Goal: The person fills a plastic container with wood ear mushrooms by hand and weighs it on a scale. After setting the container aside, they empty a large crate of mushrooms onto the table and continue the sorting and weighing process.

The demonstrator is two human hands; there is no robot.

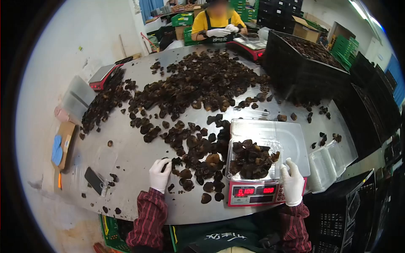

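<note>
My left hand [160, 174], in a white glove, is over the steel table with its fingers curled together around a dark mushroom piece [165, 167]. Beside it spreads a loose pile of dark brown mushroom pieces [198, 145]. To the right a red digital scale [233, 198] shows 0.108. A clear plastic container [276, 147] rests on the scale's pan, with a heap of mushroom pieces [252, 160] inside. My right hand [292, 183], also gloved, is at the scale's front right corner, fingers apart and holding nothing visible.
Clear plastic containers [325, 166] lie to the right. A large black crate [301, 69] of mushrooms stands at the back right. Across the table [126, 168] sits a person in yellow [219, 25] near another scale [253, 48]. A phone [95, 180] and cardboard box [65, 143] are at left.
</note>
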